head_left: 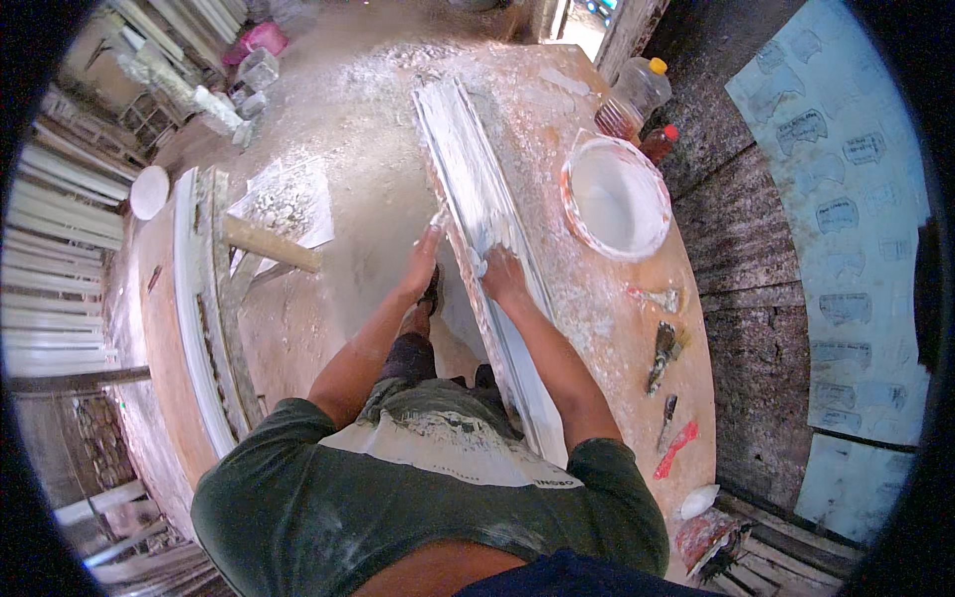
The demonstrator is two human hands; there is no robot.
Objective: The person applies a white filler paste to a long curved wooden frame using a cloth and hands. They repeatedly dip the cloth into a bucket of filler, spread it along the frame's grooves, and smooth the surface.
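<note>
A long, narrow mould (517, 308) runs away from me along the left side of the worktable. Wet white plaster (468, 149) coats its far half, streaked lengthwise, while its near half looks smoother and greyer. My right hand (502, 274) is down on the mould where the plaster ends. Its fingers are curled and smeared white; whatever they may hold is too small to make out. Beside the mould's left edge, my left hand (426, 259) has its fingers stretched forward, with white on the tips. It holds nothing that I can see.
On the worktable (597, 368) at right stand a plaster-crusted bucket (617, 199) and a yellow-capped bottle (645, 88). Brushes (662, 356) and a red-handled tool (676, 448) lie nearer. Left, another bench holds a long moulding (194, 308); a white sheet (284, 199) with rubble lies on the floor.
</note>
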